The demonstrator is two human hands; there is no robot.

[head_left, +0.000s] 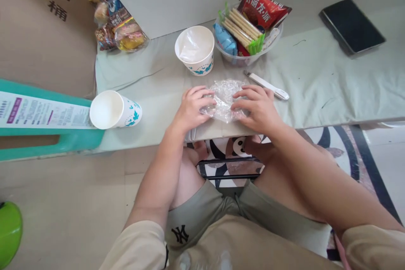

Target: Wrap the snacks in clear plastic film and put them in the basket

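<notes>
1. Left paper cup (131,112): one of two, near the edge of the cloth-covered table (319,80).
2. Right paper cup (202,67): second of two, beyond the left hand, with clear film (191,42) inside.
3. Left hand (193,109): fingers curved and spread, tips on the plastic; any thumb grip cannot be told.
4. Crumpled clear plastic (225,97): one piece, on the table directly between the hands, both touching it, neither nearer; no distinct long axis.
5. Snack bowl (232,60): one, beyond the plastic.
6. Right hand (257,107): fingers bent over the plastic's right side; grip likewise uncertain.
7. White-handled cutter (270,86): one, slanting just beyond the right hand.
</notes>
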